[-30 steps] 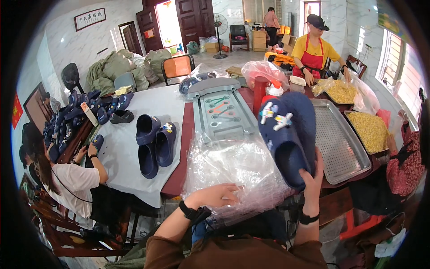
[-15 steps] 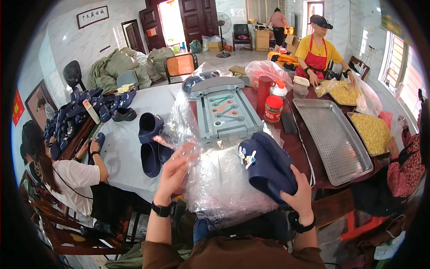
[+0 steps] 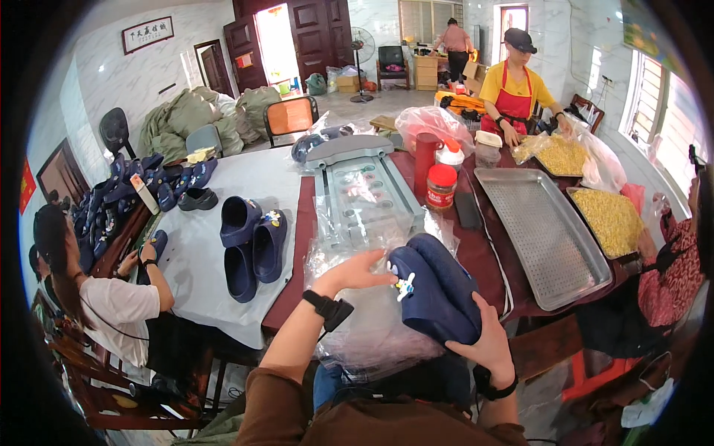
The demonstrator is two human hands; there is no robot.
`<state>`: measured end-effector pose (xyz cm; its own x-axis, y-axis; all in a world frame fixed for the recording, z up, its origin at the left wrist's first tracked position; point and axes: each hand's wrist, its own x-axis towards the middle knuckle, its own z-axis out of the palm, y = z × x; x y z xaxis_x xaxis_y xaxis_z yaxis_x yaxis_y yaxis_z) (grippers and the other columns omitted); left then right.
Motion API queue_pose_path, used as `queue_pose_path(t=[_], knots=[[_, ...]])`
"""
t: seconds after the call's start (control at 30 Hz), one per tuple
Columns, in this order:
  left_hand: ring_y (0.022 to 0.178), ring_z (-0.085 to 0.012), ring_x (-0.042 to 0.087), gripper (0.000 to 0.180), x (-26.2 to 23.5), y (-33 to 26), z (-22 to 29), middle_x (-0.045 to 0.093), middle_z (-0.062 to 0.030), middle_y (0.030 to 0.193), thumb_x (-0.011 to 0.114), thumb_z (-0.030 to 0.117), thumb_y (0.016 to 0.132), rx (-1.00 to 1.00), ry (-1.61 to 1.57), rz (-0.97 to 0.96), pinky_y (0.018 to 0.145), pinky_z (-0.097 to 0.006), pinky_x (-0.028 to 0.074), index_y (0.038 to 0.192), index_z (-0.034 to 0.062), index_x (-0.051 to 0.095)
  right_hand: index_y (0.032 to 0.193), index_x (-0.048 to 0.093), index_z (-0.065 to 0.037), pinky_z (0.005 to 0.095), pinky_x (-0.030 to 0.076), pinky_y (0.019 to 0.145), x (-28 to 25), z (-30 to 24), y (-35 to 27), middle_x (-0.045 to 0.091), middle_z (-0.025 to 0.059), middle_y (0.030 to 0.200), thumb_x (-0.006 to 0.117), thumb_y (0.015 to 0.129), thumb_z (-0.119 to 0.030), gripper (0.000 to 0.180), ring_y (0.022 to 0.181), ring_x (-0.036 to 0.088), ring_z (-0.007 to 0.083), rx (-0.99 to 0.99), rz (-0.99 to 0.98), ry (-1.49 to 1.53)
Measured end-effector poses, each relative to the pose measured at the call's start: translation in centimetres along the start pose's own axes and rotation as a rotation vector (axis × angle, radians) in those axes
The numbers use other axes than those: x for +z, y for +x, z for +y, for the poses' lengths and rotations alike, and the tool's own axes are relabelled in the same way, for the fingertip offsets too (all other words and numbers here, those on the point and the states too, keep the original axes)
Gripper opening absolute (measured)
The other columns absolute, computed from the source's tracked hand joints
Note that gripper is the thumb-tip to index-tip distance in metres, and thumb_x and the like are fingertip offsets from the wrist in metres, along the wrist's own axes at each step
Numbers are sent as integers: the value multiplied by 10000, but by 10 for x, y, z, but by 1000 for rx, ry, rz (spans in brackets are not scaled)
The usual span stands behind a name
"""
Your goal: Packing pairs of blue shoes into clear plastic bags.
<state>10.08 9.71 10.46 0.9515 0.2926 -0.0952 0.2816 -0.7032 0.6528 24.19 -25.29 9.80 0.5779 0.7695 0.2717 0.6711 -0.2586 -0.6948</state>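
Observation:
A pair of navy clogs (image 3: 435,290), pressed together side by side, rests in my right hand (image 3: 487,338), whose fingers and thumb wrap their near right end. White and yellow charms (image 3: 404,286) decorate the toe of the left clog. My left hand (image 3: 355,272) reaches toward that toe with fingers stretched out, the tips at or very near the charms. Beneath both hands lies a stack of clear plastic bags (image 3: 372,312). Loose clear film (image 3: 331,241) rises beyond my left hand; whether the fingers touch it I cannot tell.
A grey plastic device (image 3: 364,186) stands ahead, partly under film. Several navy clogs (image 3: 239,271) sit left on white cloth. Right are a red-lidded jar (image 3: 442,186), a perforated metal tray (image 3: 543,230) and trays of yellow pieces (image 3: 606,219). Co-workers sit left and right; another stands far right.
My left hand has moved right from the loose film to the clogs' toe. The film has shifted over the grey device's near part. My right hand still holds the clogs, slightly lower.

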Motion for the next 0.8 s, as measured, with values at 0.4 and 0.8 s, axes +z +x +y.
queue_pose_path(t=[0.4,0.8], knots=[[1455,-448,398,725,35,-42,-20,222,-300,1657,583,528,997,35,-76,237,1182,-448,359,1611,216,356,1412,493,-65,343,478,943,21,53,8,591,74,1062,749,673,-117,784,1040,599,209,74,181,570],[1207,-449,557,686,93,-43,20,351,-267,1605,686,548,866,161,750,256,880,-536,499,1509,459,467,1471,419,-28,353,449,1050,-27,-7,-2,564,125,1317,710,674,-241,875,1221,563,247,64,311,1043]])
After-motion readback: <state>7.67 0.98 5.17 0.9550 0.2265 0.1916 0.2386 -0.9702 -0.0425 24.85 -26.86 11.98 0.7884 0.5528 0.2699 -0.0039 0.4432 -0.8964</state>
